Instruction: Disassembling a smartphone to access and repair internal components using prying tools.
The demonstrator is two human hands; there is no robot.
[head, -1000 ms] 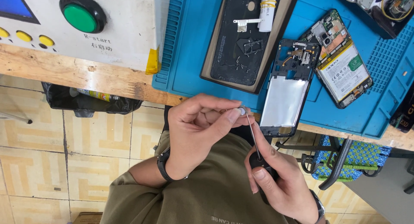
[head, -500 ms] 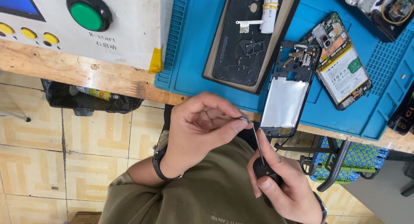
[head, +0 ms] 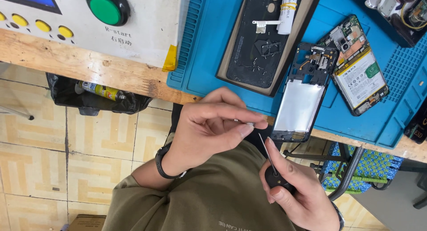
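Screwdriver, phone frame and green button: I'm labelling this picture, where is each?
Screwdriver [head: 276, 176], head view, black handle.
Phone frame [head: 299, 107], head view, silvery plate.
Green button [head: 105, 8], head view, its cap.

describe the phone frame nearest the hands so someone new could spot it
Start at the blue work mat on the wooden bench. At its near edge, just above the right hand holding a small screwdriver, lies the open phone frame. Unlike the black tray to its left and the battery-fitted phone to its right, it shows a bare silver panel.
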